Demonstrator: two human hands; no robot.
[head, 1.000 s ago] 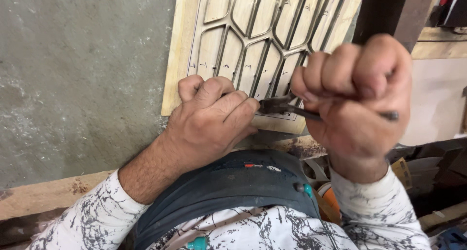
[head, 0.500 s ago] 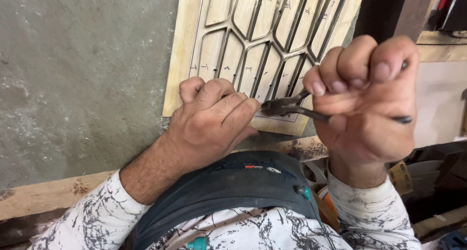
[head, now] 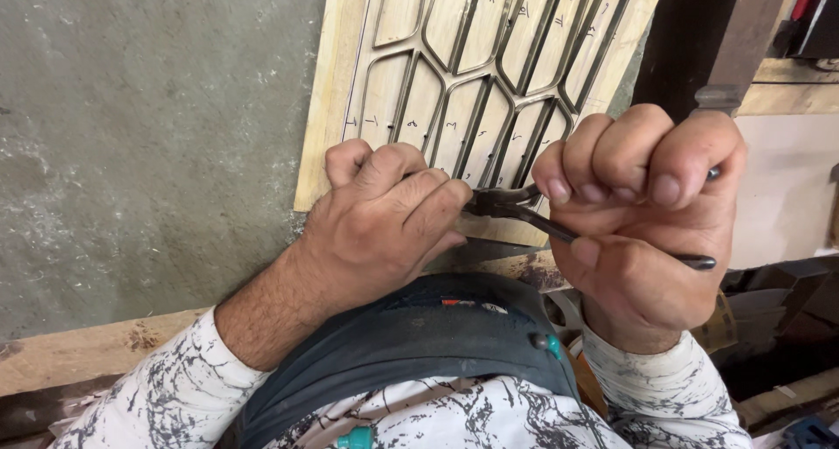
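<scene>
My right hand [head: 642, 209] is clenched around the two dark handles of a pair of metal pliers [head: 524, 209]. The pliers' jaws point left and meet the fingertips of my left hand [head: 384, 222]. That hand is curled into a fist at the lower edge of a pale wooden panel [head: 336, 91], fingers pinched at the jaws; what they pinch is hidden. The panel stands upright and is cut with elongated honeycomb-shaped cells, each with pencil marks.
A rough grey wall [head: 149, 134] fills the left side. A worn wooden plank [head: 79, 353] runs along the bottom left. A dark wooden post [head: 699, 38] and a pale board [head: 782, 187] stand at the right. My dark apron [head: 411, 344] lies below the hands.
My right hand has lifted and turned slightly, squeezing the pliers' handles closer. The left hand has stayed at the panel's lower edge.
</scene>
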